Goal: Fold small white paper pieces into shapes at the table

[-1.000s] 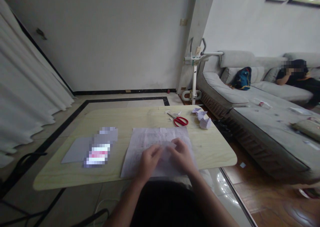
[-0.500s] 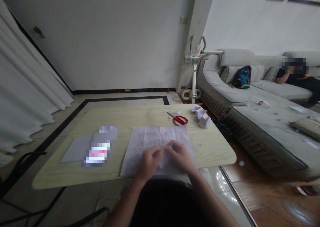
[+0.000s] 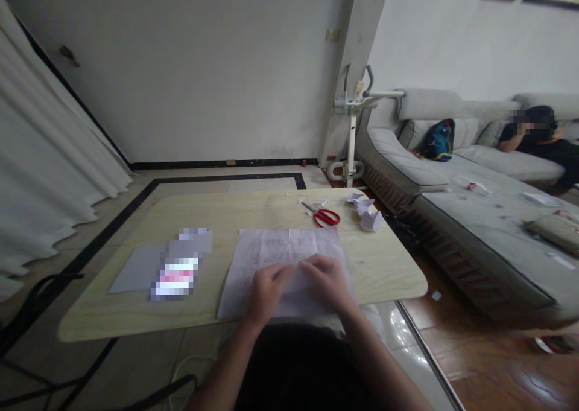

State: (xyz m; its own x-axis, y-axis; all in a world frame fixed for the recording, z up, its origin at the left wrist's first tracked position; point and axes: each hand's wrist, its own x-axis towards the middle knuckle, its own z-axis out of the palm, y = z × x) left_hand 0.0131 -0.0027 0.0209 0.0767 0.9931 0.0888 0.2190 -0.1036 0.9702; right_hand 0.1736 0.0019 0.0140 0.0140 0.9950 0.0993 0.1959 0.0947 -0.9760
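A large creased printed sheet (image 3: 266,248) lies at the table's near edge, under both hands. Above it, my left hand (image 3: 268,293) is closed, fingertips pinching the left side of a small pale piece of paper (image 3: 297,281). My right hand (image 3: 326,281) pinches the same paper from the right. Blur and the pale sheet behind hide the paper's outline and folds. Beyond the sheet lie red-handled scissors (image 3: 326,218), blades pointing to the far left. Several small folded paper shapes (image 3: 371,220) stand in a row at the far right of the table.
On the left of the wooden table (image 3: 203,311), a blurred-out bright phone-like object (image 3: 176,278) rests by white paper (image 3: 133,271). Paper scraps lie near the scissors. A grey sofa (image 3: 488,218) with a blue backpack (image 3: 439,139) and a reclining person (image 3: 538,139) is at right.
My hands have shifted slightly apart at the fingertips, the left one a little to the left. The sheet, scissors and folded shapes stay where they were.
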